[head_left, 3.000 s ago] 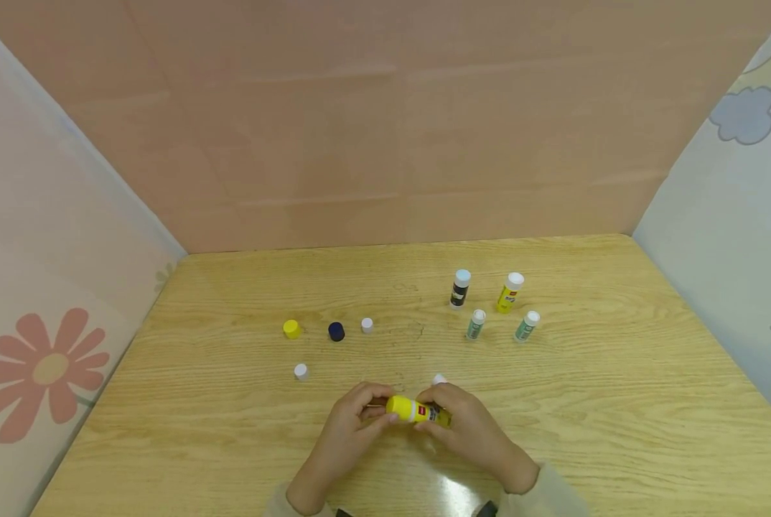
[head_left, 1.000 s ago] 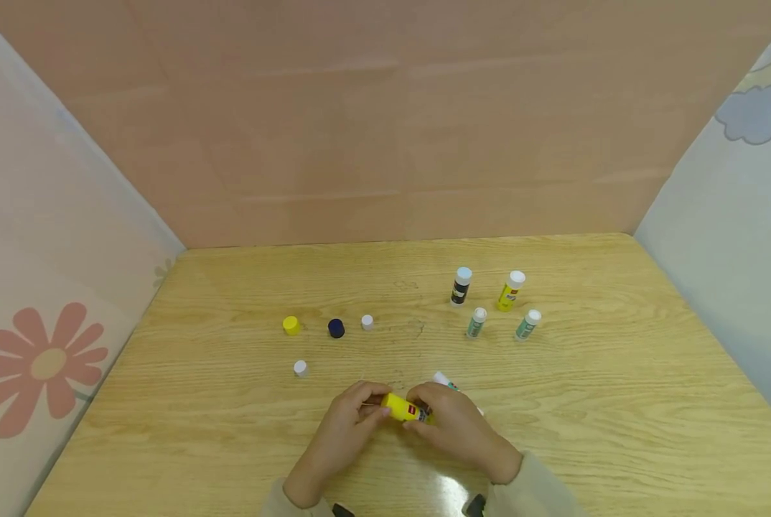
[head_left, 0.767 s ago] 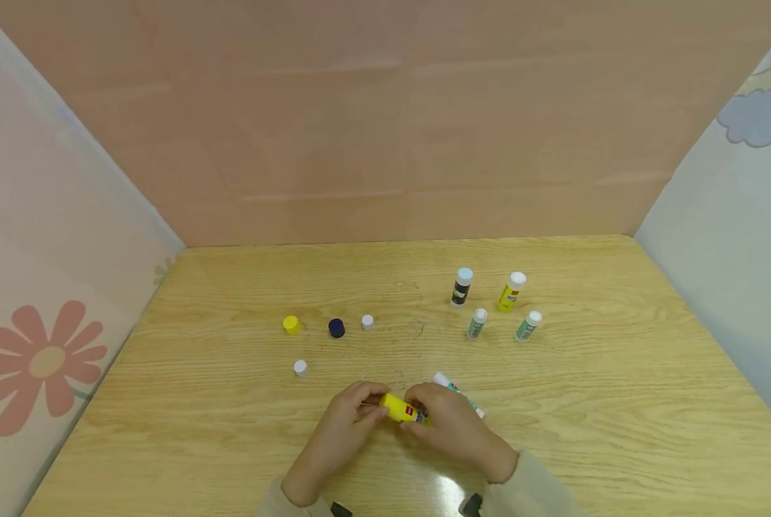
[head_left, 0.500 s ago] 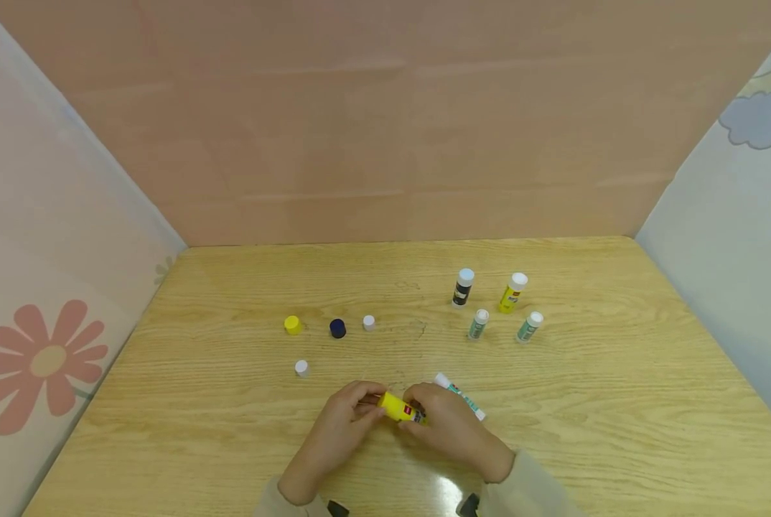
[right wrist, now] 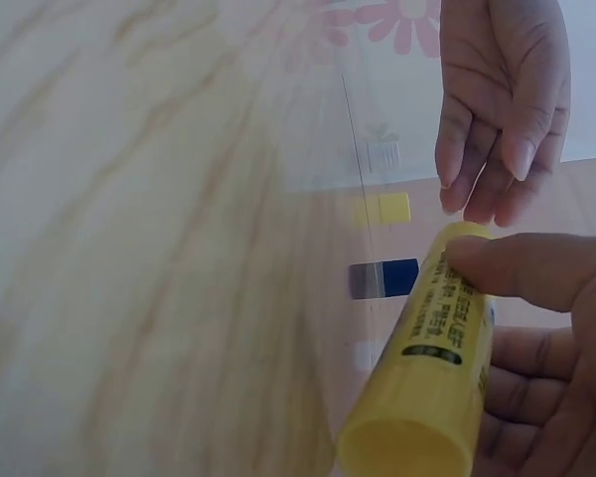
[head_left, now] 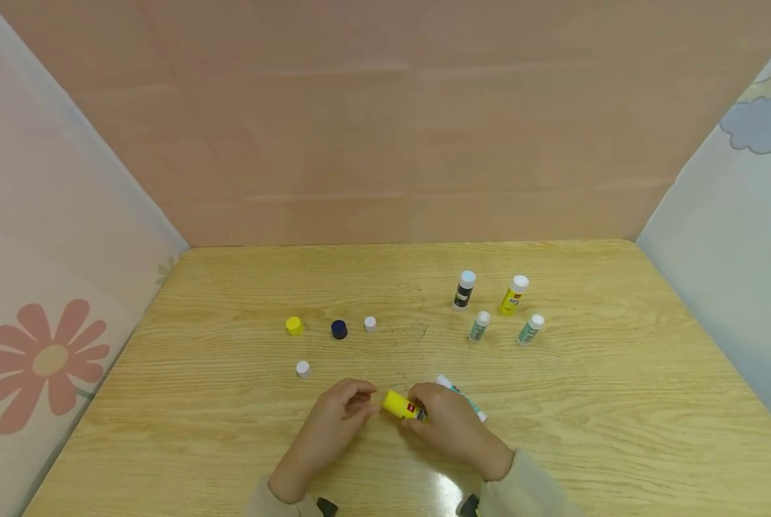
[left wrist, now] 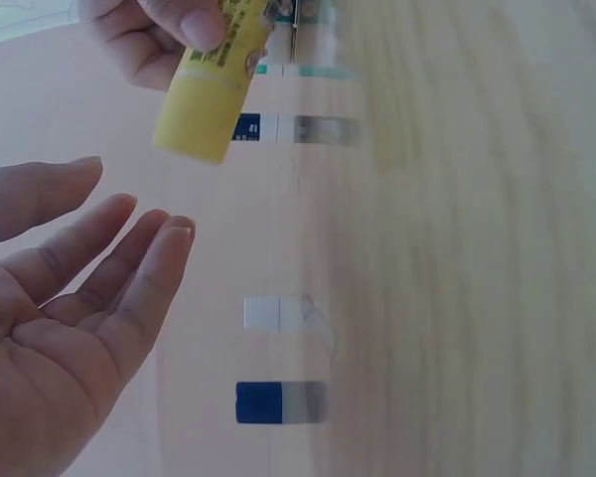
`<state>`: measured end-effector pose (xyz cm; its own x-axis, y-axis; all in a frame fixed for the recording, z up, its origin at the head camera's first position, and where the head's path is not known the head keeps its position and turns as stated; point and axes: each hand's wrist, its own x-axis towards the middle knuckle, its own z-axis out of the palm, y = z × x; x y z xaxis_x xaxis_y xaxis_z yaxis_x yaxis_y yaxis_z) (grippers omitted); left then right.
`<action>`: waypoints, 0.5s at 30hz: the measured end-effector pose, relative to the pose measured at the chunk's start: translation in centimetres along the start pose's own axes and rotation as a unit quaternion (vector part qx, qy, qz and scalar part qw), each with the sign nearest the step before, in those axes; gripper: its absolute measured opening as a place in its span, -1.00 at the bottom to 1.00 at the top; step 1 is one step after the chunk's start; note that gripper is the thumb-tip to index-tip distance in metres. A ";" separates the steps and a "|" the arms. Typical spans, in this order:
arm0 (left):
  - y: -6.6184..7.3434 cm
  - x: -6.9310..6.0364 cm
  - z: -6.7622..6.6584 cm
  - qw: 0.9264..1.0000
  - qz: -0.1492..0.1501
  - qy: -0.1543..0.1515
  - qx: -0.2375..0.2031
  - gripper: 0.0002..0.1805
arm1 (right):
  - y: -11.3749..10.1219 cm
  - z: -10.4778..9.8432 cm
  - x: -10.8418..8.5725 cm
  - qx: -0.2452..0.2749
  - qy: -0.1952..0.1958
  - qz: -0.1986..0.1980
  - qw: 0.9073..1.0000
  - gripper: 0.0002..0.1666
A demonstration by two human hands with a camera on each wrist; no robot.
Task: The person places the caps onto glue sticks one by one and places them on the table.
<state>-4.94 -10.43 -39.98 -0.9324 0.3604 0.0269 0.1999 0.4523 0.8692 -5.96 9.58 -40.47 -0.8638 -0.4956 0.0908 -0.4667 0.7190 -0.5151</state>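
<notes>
My right hand (head_left: 451, 422) grips a yellow glue stick (head_left: 400, 406) by its label, thumb on one side and fingers curled round the other. The stick is tilted above the table, its yellow cap end pointing left. My left hand (head_left: 331, 424) is just left of that end, fingers parted and holding nothing; the left wrist view shows a gap between its fingertips and the stick (left wrist: 204, 114). Beside my right hand lies a slim white and teal glue stick (head_left: 463, 397), partly hidden by that hand.
Upright at the back right stand a black glue stick (head_left: 464, 290), a yellow one with white cap (head_left: 514, 295) and two green ones (head_left: 479, 327). Loose caps lie left: yellow (head_left: 294, 326), navy (head_left: 339, 329), white (head_left: 370, 324) and another white cap (head_left: 304, 369).
My left hand has let go of the glue stick's cap end and drawn back left. A white band seen below the cap three seconds ago no longer shows. My right hand has kept its grip.
</notes>
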 end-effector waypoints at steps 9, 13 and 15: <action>-0.3 -0.2 -1.0 0.998 -0.014 0.027 0.059 -0.75 | 0.3 0.1 0.2 -0.014 -0.019 0.012 1.000 -0.69; -0.6 -0.2 -1.4 0.996 -0.014 0.036 0.080 -0.75 | 0.3 0.1 0.3 -0.019 -0.030 0.019 0.999 -0.69; -0.7 -0.3 -1.6 0.995 -0.015 0.042 0.088 -0.75 | 0.3 0.1 0.3 -0.019 -0.037 0.022 0.999 -0.69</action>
<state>-5.34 -12.19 -39.84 -0.9590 0.2790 0.0495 0.2143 0.6002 0.7706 -6.37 9.57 -40.65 -0.8679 -0.4967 0.0049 -0.4366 0.7580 -0.4845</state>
